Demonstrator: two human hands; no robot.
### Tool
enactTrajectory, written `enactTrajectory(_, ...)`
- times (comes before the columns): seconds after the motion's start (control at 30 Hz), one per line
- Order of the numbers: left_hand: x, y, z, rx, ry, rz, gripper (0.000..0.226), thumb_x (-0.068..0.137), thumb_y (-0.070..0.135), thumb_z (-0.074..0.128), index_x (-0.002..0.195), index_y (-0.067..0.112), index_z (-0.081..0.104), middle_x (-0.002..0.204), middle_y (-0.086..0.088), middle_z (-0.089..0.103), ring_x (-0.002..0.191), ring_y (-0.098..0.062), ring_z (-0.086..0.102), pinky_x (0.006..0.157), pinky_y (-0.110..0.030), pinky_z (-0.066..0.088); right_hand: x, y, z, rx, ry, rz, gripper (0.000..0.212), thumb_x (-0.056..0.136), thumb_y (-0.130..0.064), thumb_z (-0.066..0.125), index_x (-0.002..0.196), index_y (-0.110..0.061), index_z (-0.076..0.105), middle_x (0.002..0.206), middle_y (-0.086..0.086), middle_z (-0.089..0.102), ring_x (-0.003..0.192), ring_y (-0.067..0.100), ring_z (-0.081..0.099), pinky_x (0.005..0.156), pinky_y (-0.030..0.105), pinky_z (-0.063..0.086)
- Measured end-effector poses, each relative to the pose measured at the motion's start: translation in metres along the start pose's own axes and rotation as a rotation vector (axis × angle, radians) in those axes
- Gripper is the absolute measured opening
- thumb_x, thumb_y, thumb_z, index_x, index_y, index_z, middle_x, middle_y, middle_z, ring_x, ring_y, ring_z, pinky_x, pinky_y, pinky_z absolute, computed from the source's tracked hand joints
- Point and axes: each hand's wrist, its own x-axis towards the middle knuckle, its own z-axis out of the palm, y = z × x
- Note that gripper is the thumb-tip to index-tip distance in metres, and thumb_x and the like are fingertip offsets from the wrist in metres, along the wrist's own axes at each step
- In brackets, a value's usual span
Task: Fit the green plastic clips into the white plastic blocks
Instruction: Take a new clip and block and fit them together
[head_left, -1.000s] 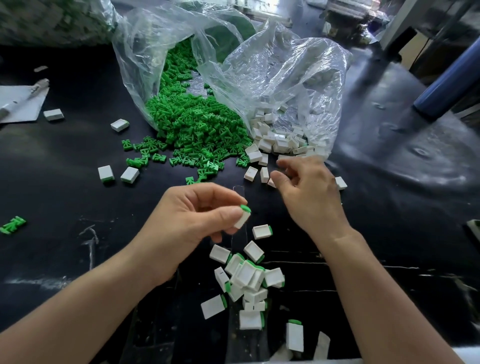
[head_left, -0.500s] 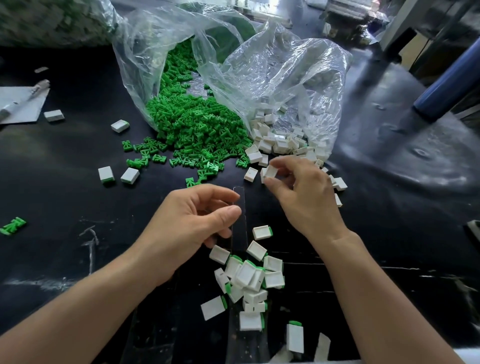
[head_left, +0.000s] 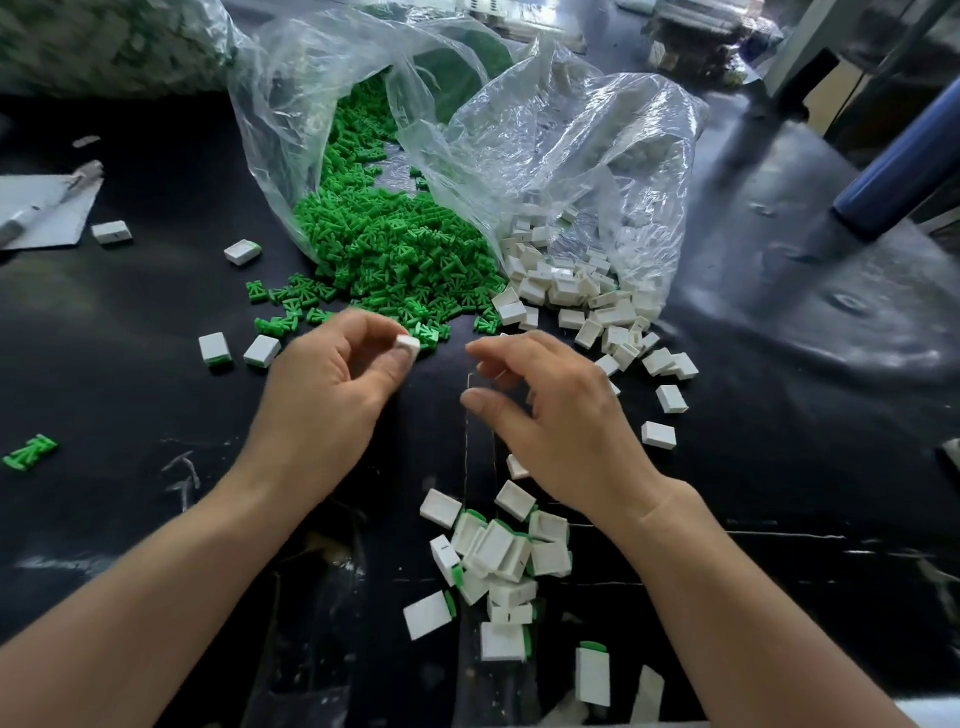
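- Head view: the left hand (head_left: 322, 400) pinches one white block (head_left: 409, 343) between thumb and forefinger, just at the edge of the green clips (head_left: 395, 249) spilling from a clear bag (head_left: 291, 130).
- The right hand (head_left: 561, 421) hovers beside it, fingers loosely curled and empty.
- Loose white blocks (head_left: 566, 291) lie beyond the right hand; fitted blocks (head_left: 498, 551) are heaped between the wrists.

left grip (head_left: 322, 400) pinches white block (head_left: 408, 343) | right grip (head_left: 566, 431) loose-fingered beside it | green clips (head_left: 395, 249) heaped at bag (head_left: 283, 130) mouth
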Motion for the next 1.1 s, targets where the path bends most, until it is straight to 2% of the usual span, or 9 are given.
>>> enactTrajectory(0.07,0.007,-0.004,-0.001,0.168,0.038,0.065,0.010,0.090,0.016,0.057,0.084,0.025,0.056,0.109,0.007,0.064,0.096,-0.010,0.058,0.077,-0.016,0.038,0.001,0.001,-0.001,-0.010,0.017,0.028,0.030,0.082,-0.017,0.067,0.111,-0.007,0.064,0.095,0.004,0.063,0.089,0.019,0.058,0.079,0.028,0.045)
enactTrajectory(0.13,0.013,-0.011,0.000,0.281,-0.002,0.068,0.004,0.093,0.017,0.052,0.091,0.020,0.052,0.138,0.005,0.047,0.122,-0.014,0.045,0.087,-0.016,0.028,0.001,0.002,-0.001,-0.025,0.012,0.036,0.028,0.083,-0.017,0.066,0.110,-0.008,0.064,0.094,0.003,0.062,0.089,0.019,0.057,0.080,0.028,0.044)
enactTrajectory(0.23,0.019,-0.019,0.005,0.409,-0.141,0.050,0.001,0.096,0.018,0.045,0.095,0.018,0.046,0.153,0.001,0.026,0.141,-0.016,0.019,0.106,-0.025,0.016,0.001,0.003,0.000,-0.043,-0.012,0.042,0.028,0.085,-0.019,0.064,0.110,-0.009,0.064,0.096,0.003,0.062,0.091,0.019,0.057,0.083,0.030,0.044)
enactTrajectory(0.4,0.022,-0.026,0.010,0.497,-0.288,0.137,0.008,0.098,0.021,0.040,0.091,0.019,0.042,0.152,0.002,0.030,0.143,-0.011,0.015,0.110,-0.024,0.002,0.001,0.002,0.001,-0.071,-0.050,0.059,0.028,0.086,-0.023,0.062,0.112,-0.012,0.063,0.100,0.003,0.063,0.096,0.019,0.056,0.086,0.037,0.044)
enactTrajectory(0.5,0.019,-0.023,0.009,0.437,-0.292,0.176,0.008,0.097,0.020,0.044,0.089,0.020,0.043,0.149,0.003,0.034,0.141,-0.011,0.020,0.108,-0.021,0.009,0.002,0.003,0.001,-0.097,-0.069,0.060,0.029,0.087,-0.025,0.061,0.113,-0.012,0.063,0.101,0.003,0.062,0.098,0.020,0.056,0.087,0.036,0.043)
enactTrajectory(0.63,0.026,-0.014,0.006,0.280,-0.099,0.089,0.004,0.096,0.019,0.047,0.093,0.017,0.047,0.149,0.003,0.034,0.136,-0.016,0.032,0.095,-0.019,0.023,0.002,0.005,-0.001,-0.118,-0.080,0.064,0.029,0.088,-0.025,0.059,0.113,-0.012,0.062,0.103,0.003,0.062,0.099,0.019,0.054,0.086,0.027,0.039)
enactTrajectory(0.7,0.034,-0.014,0.005,0.288,-0.058,0.060,0.008,0.097,0.019,0.045,0.097,0.012,0.049,0.151,0.001,0.030,0.136,-0.018,0.032,0.096,-0.022,0.025,0.002,0.005,-0.002,-0.122,-0.076,0.071,0.029,0.088,-0.025,0.059,0.113,-0.012,0.062,0.104,0.003,0.062,0.100,0.018,0.054,0.085,0.025,0.038)
enactTrajectory(0.83,0.058,-0.013,0.005,0.349,-0.089,0.041,0.008,0.099,0.018,0.041,0.098,0.012,0.046,0.156,-0.002,0.019,0.142,-0.019,0.018,0.108,-0.029,0.019,0.000,0.006,0.000,-0.126,-0.097,0.078,0.028,0.088,-0.026,0.059,0.113,-0.013,0.062,0.106,0.002,0.063,0.101,0.017,0.054,0.086,0.024,0.038)
enactTrajectory(1.1,0.057,-0.017,0.027,0.375,-0.210,0.165,0.011,0.096,0.017,0.048,0.101,0.008,0.054,0.148,0.000,0.037,0.131,-0.020,0.040,0.092,-0.020,0.029,0.002,0.014,-0.002,-0.158,-0.084,0.121,0.026,0.088,-0.027,0.058,0.111,-0.015,0.063,0.107,0.001,0.062,0.102,0.017,0.054,0.083,0.021,0.033)
